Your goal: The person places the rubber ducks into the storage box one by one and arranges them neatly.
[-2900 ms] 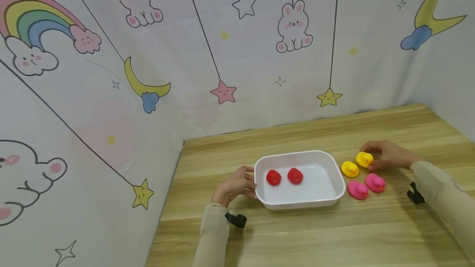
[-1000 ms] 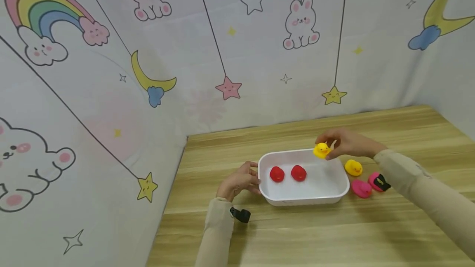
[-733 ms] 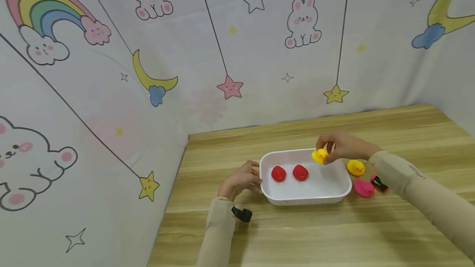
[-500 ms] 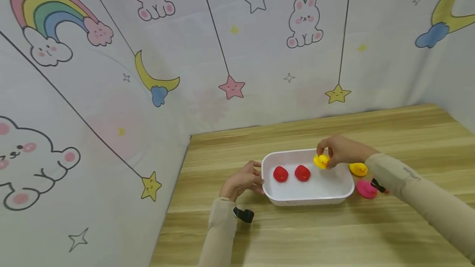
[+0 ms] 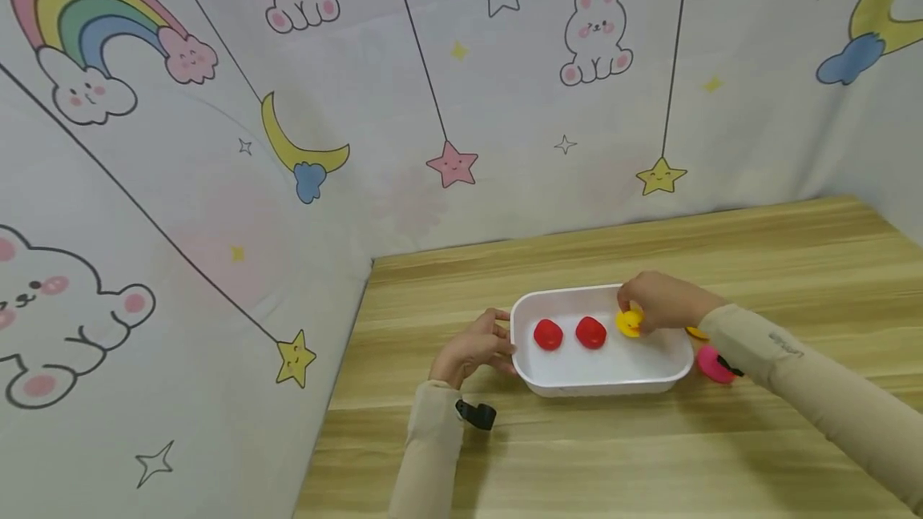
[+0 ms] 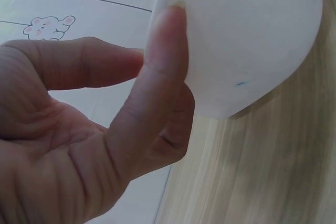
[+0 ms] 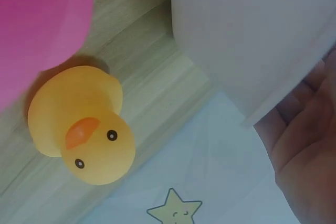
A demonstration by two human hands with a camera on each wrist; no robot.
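Note:
A white plastic tray [image 5: 602, 385] stands on the wooden table. My left hand [image 5: 472, 349] holds its left end at the rim; in the left wrist view the fingers [image 6: 157, 72] and thumb meet at the tray's edge. Inside the tray's right half, my right hand [image 5: 667, 300] pinches a yellow rubber duck [image 5: 630, 324] low over the floor; whether it touches the floor I cannot tell. Two red rubber toys [image 5: 548, 335] sit to its left in the tray. The right wrist view shows my right hand [image 7: 310, 140] beyond the tray wall, its fingertips hidden.
Outside the tray's right end are a second yellow duck [image 7: 84, 124] and a pink duck [image 5: 714, 365], partly covered by the right sleeve and black wrist camera. A patterned white cloth [image 5: 534, 110] hangs behind and to the left of the table [image 5: 577, 463].
My right hand picked up a yellow duck from beside the tray, carried it left over the rim and lowered it inside. My left hand has stayed at the tray's left end.

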